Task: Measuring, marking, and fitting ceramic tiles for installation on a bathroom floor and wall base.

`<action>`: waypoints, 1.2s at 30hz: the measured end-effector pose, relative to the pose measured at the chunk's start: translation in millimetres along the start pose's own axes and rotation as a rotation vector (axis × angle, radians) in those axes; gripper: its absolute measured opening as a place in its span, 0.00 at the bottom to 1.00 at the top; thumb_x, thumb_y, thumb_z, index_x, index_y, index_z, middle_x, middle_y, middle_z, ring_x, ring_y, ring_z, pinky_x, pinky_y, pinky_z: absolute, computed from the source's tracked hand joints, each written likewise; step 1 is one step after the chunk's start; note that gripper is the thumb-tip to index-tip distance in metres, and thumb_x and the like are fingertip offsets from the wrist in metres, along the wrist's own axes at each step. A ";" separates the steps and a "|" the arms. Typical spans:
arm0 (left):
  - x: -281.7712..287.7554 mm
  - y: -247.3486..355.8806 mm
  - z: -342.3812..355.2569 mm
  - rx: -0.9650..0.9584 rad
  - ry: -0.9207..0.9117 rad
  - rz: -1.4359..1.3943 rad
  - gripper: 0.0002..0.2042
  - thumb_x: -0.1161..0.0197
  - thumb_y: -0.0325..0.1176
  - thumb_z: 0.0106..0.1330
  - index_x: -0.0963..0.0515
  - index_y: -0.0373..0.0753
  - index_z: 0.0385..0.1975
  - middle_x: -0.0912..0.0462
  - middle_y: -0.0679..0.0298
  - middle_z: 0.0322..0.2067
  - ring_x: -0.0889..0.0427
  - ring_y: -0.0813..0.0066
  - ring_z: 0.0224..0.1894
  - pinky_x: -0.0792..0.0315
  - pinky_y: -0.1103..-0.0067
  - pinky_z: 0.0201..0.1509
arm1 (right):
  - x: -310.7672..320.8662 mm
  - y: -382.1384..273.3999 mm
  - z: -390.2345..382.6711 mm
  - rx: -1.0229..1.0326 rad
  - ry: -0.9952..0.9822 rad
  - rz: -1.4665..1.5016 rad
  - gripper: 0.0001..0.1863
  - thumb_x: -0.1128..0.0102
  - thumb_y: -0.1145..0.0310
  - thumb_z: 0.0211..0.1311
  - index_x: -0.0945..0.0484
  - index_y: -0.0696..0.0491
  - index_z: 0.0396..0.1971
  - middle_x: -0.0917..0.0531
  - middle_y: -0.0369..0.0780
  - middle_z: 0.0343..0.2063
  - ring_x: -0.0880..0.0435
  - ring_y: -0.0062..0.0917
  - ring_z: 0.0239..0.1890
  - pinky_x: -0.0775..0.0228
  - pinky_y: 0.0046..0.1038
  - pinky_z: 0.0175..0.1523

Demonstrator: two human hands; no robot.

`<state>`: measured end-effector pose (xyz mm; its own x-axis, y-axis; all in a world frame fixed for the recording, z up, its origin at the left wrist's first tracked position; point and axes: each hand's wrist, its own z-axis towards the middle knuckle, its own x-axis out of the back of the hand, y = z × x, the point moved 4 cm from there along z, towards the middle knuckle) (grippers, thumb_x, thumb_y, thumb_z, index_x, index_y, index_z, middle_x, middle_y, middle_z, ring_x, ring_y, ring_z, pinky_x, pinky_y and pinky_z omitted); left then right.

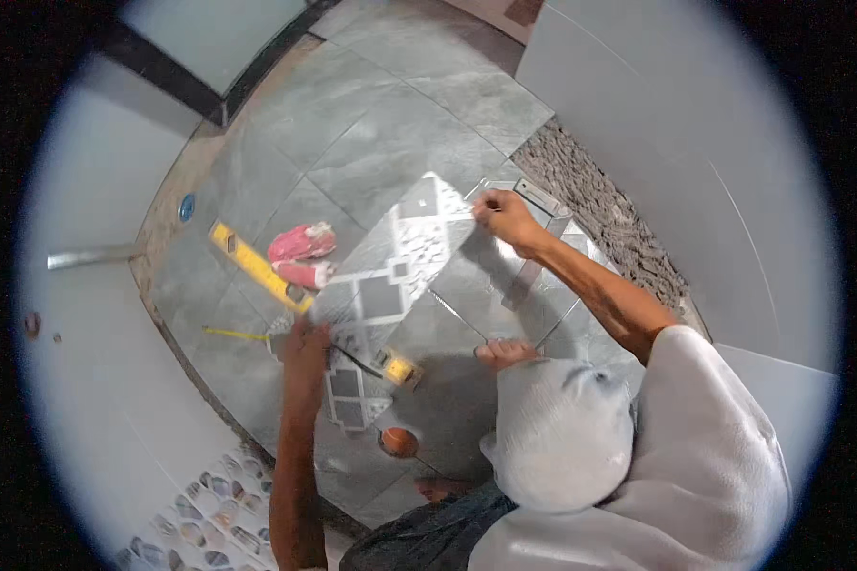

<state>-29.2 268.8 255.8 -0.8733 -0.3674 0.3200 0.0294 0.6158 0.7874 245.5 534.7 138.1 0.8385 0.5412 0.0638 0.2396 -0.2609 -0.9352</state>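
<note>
My right hand (503, 217) pinches the upper right corner of a grey-and-white patterned tile (418, 243), which lies slanted across the centre. My left hand (308, 347) is at that tile's lower left, its fingers smeared, so their grip is unclear. Beside it are a yellow tape measure (398, 367), with a stretch of yellow blade (233, 332) visible farther left, and a yellow spirit level (252, 263). Pink gloves (300, 246) lie just above. A metal tool (535, 196) rests behind my right hand. A bare foot (505, 352) shows beside white fabric in the lower middle.
Grey floor tiles (362, 152) are bordered by rough mortar (607, 214) at right and walls (86, 362) on both sides. A blue disc (188, 207) sits near the left edge, an orange round piece (399, 441) below centre. A metal pipe (90, 257) juts out at left.
</note>
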 end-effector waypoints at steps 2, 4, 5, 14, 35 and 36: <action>-30.2 -4.6 31.2 0.064 -0.027 0.191 0.21 0.40 0.41 0.61 0.29 0.29 0.44 0.25 0.61 0.32 0.29 0.75 0.35 0.34 0.77 0.39 | 32.4 39.7 -4.9 -0.114 0.180 -0.209 0.08 0.45 0.69 0.56 0.21 0.57 0.26 0.20 0.37 0.22 0.25 0.20 0.27 0.32 0.28 0.33; -84.8 -3.8 107.5 -0.029 0.017 0.199 0.22 0.39 0.43 0.59 0.28 0.28 0.41 0.25 0.61 0.31 0.29 0.74 0.35 0.34 0.76 0.40 | 86.4 43.2 47.4 0.024 0.217 -0.198 0.08 0.44 0.68 0.55 0.20 0.58 0.26 0.21 0.38 0.21 0.25 0.21 0.26 0.32 0.28 0.33; -108.3 -4.5 141.5 -0.124 0.021 0.165 0.22 0.39 0.44 0.58 0.28 0.27 0.40 0.25 0.61 0.30 0.29 0.74 0.34 0.34 0.75 0.40 | 106.0 55.7 74.5 0.016 0.256 -0.177 0.09 0.43 0.68 0.54 0.20 0.58 0.25 0.21 0.38 0.20 0.25 0.21 0.25 0.32 0.29 0.32; -147.1 -19.0 259.4 -0.052 0.045 0.319 0.16 0.44 0.38 0.50 0.23 0.27 0.26 0.23 0.57 0.21 0.25 0.65 0.26 0.33 0.69 0.30 | 132.1 50.8 149.4 -0.040 0.284 -0.262 0.12 0.37 0.64 0.52 0.20 0.59 0.28 0.19 0.39 0.21 0.23 0.22 0.24 0.32 0.25 0.32; -163.2 -18.8 115.9 -0.496 0.373 0.622 0.14 0.44 0.30 0.57 0.28 0.33 0.43 0.23 0.46 0.31 0.23 0.46 0.36 0.29 0.62 0.41 | 140.2 30.2 26.2 0.145 -0.083 -1.095 0.28 0.35 0.61 0.50 0.31 0.60 0.49 0.24 0.55 0.43 0.24 0.50 0.45 0.31 0.41 0.49; -170.0 -29.7 96.3 -0.415 0.331 0.505 0.13 0.45 0.30 0.58 0.27 0.34 0.42 0.23 0.47 0.31 0.23 0.46 0.36 0.29 0.63 0.40 | 142.7 27.2 21.5 0.158 -0.101 -1.129 0.28 0.36 0.62 0.50 0.32 0.60 0.49 0.24 0.55 0.43 0.25 0.51 0.45 0.32 0.41 0.49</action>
<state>71.5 380.1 127.3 -0.5136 -0.3403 0.7876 0.6289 0.4750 0.6154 361.2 622.0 114.3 0.1389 0.4664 0.8736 0.7611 0.5141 -0.3955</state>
